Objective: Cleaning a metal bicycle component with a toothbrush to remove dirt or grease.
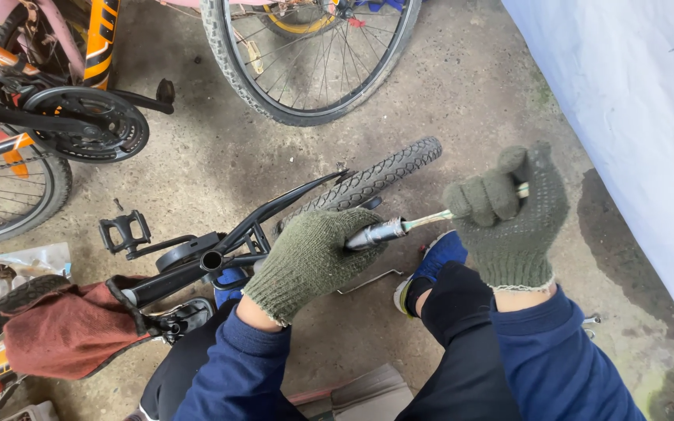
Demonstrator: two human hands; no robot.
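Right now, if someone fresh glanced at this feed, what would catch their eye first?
Two green knit gloves at centre: the left hand grips a metal tube, and the right hand holds a thin rod running into it. Beneath them lies a small black bicycle frame on the concrete floor, with a large spoked wheel at top centre.

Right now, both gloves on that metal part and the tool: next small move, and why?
Probably a short turn of the thin tool with the right hand, the left hand bracing. Its tip already sits in the end of the metal cylinder that the left hand grips, above the small black bike frame.
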